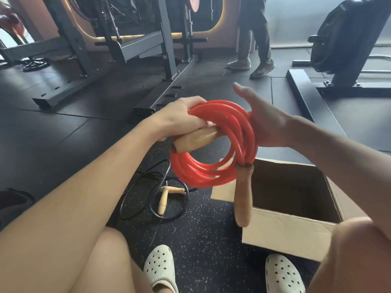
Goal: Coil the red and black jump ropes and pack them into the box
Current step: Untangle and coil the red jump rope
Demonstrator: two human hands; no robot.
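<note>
The red jump rope [211,168] is wound into a coil of several loops, held up in front of me. My left hand [182,117] grips the coil's left side together with one wooden handle [194,139]. My right hand [264,123] presses against the coil's right side with its fingers spread. The second wooden handle [243,195] hangs down from the coil over the open cardboard box [281,231]. The black jump rope [137,195] lies loose on the floor, its two wooden handles [167,197] crossed.
I sit on a speckled black rubber floor with both feet in pale clogs [163,269]. A steel rack frame [110,60] stands ahead left, a machine base [313,98] at right. A person's legs [254,39] are at the back.
</note>
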